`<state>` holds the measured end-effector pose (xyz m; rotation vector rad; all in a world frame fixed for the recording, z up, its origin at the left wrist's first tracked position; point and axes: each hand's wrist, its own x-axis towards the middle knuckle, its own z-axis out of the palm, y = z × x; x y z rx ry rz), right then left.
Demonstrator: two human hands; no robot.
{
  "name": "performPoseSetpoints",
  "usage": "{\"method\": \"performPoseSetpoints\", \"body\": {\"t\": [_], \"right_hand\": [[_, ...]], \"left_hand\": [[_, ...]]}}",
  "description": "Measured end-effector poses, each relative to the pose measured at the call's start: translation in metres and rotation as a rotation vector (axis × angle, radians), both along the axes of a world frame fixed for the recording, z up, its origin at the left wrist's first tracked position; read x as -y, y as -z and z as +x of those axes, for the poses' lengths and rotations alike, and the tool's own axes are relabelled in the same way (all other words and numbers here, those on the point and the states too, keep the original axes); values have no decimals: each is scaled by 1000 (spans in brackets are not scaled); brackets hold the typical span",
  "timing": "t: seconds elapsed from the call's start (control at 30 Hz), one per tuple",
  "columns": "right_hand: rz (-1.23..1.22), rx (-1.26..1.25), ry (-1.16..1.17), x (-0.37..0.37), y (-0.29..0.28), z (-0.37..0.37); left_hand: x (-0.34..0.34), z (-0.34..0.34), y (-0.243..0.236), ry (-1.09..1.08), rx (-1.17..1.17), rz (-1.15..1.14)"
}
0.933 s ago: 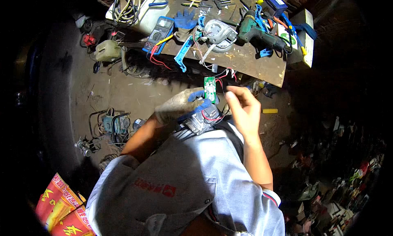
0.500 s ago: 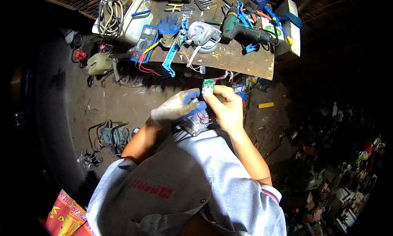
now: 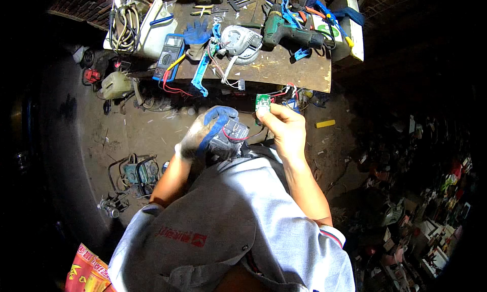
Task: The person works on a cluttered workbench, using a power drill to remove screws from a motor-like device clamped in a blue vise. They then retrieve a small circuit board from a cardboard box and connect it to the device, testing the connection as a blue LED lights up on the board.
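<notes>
My left hand (image 3: 199,135), in a white work glove with blue-coated fingers, is closed round a dark, boxy battery pack (image 3: 229,140) near my waist. A red wire (image 3: 238,139) loops across the pack's face. My bare right hand (image 3: 287,127) pinches a small green circuit board (image 3: 263,102) between thumb and fingertips, just short of the bench edge. Red and black wires show behind the board; where they attach I cannot make out. Board and pack are held apart.
On the wooden bench (image 3: 314,78) ahead lie a multimeter (image 3: 169,56), a grey charger-like device (image 3: 241,41), a cordless drill (image 3: 289,32) and a blue glove (image 3: 197,33). A teal machine (image 3: 141,173) stands on the floor at left. Scattered debris (image 3: 406,216) covers the right.
My left hand has turned and drawn back left with the pack, showing more of its face. My right hand has moved slightly right with the circuit board, widening the gap between the hands.
</notes>
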<state>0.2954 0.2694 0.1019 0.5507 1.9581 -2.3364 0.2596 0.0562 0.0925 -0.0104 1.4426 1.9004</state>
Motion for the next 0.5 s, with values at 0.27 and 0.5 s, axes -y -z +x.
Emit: {"method": "performPoseSetpoints", "body": {"t": [0.27,0.5], "right_hand": [[-171,66,38,1,-3,-2],[-242,51,43,0,0,-3]], "left_hand": [[2,1,7,-4,-17,51],[0,0,0,4,-38,-13]]}}
